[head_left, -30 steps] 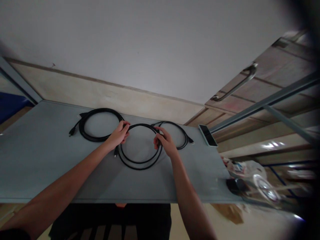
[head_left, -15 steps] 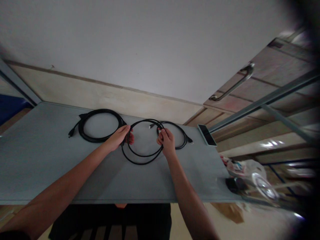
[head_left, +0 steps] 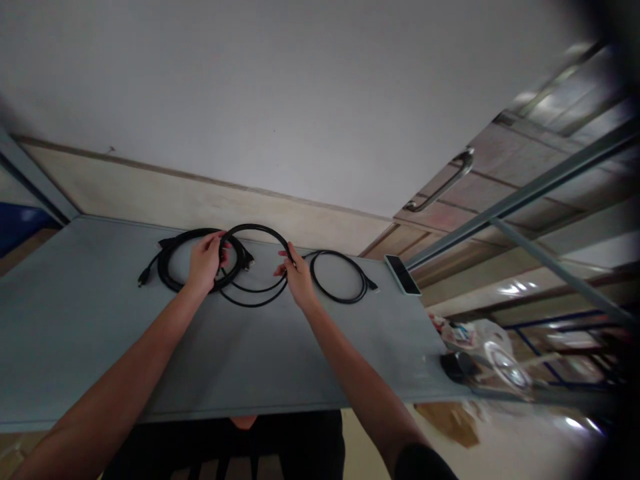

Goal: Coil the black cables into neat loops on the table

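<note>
Between my two hands hangs a loosely coiled black cable, lifted in front of me over the grey table. My left hand is closed on the left side of the loops, over a thicker coiled black cable that lies on the table. My right hand grips the right side of the loops, with some fingers extended inward. To its right rests another coiled black cable with a plug at its right end. Part of the thicker coil is hidden behind my left hand.
A phone lies at the table's right end, by a metal frame bar. Behind the table rises a white wall. At the front right corner are a dark object and a plastic bag.
Both hands have moved left with the held cable, which now overlaps the thicker coil. The loops have tilted up, their top strands gathered together. The view has shifted slightly.
</note>
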Tool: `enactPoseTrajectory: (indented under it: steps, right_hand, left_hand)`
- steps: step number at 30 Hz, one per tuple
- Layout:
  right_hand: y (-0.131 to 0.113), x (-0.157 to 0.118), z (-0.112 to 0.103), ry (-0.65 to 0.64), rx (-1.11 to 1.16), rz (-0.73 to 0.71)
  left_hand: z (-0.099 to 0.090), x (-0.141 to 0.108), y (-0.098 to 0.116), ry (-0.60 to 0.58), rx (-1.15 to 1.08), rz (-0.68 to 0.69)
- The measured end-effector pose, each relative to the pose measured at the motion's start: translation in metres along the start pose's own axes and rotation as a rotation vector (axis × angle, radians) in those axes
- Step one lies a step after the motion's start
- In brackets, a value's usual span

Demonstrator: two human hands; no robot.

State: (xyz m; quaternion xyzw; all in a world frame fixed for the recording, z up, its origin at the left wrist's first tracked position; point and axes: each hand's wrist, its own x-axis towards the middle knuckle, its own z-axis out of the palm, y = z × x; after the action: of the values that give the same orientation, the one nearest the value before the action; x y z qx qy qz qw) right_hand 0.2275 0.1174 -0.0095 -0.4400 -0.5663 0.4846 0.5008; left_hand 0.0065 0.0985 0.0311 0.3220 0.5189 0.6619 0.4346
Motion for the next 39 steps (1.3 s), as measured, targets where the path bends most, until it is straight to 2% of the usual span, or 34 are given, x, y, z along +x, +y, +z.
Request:
enactPoseTrajectory:
  steps: [3,6,10,14,18,21,24,26,29,31,34,35,37,39]
  right_hand:
    - [0.001,0.023,0.033,0.076,-0.008,0.000]
    - [0.008,0.041,0.073,0.118,-0.074,0.000]
    - [0.016,0.052,0.115,0.136,-0.359,-0.099]
    - [0.020,0.046,0.128,0.051,-0.622,-0.167]
    - [0.021,0.034,0.126,0.004,-0.766,-0.160]
    - [0.018,0.033,0.123,-0.056,-0.750,-0.132]
    - [0.012,0.043,0.107,-0.039,-0.730,-0.117]
    - [0.006,0.052,0.080,0.012,-0.797,-0.110]
    - [0.001,0.059,0.015,0.032,-0.925,-0.087]
    - [0.001,0.057,-0.034,0.072,-1.143,-0.040]
    - [0.004,0.048,-0.088,-0.021,-1.317,-0.015]
    - [0.005,0.046,-0.097,-0.044,-1.341,-0.029]
    - [0.006,0.041,-0.102,-0.073,-1.374,-0.068]
    - [0.006,0.037,-0.094,-0.126,-1.377,-0.121]
  left_hand:
    - [-0.017,0.016,0.009,0.145,0.112,0.118]
    - [-0.042,0.034,0.014,0.257,0.287,0.191]
    - [-0.077,0.052,0.013,0.354,0.625,0.287]
    - [-0.091,0.057,0.009,0.339,0.943,0.359]
    - [-0.086,0.055,0.008,0.274,1.152,0.378]
    - [-0.083,0.051,0.009,0.267,1.287,0.371]
    - [-0.085,0.049,0.008,0.203,1.377,0.333]
    - [-0.087,0.047,0.007,0.166,1.410,0.322]
    - [-0.086,0.045,0.008,0.164,1.412,0.329]
    - [-0.082,0.042,0.012,0.192,1.377,0.360]
    - [-0.066,0.032,0.020,0.218,1.296,0.443]
    - [-0.058,0.027,0.021,0.203,1.269,0.475]
    - [-0.039,0.015,0.021,0.108,1.214,0.543]
    - [-0.018,-0.001,0.015,-0.079,1.150,0.620]
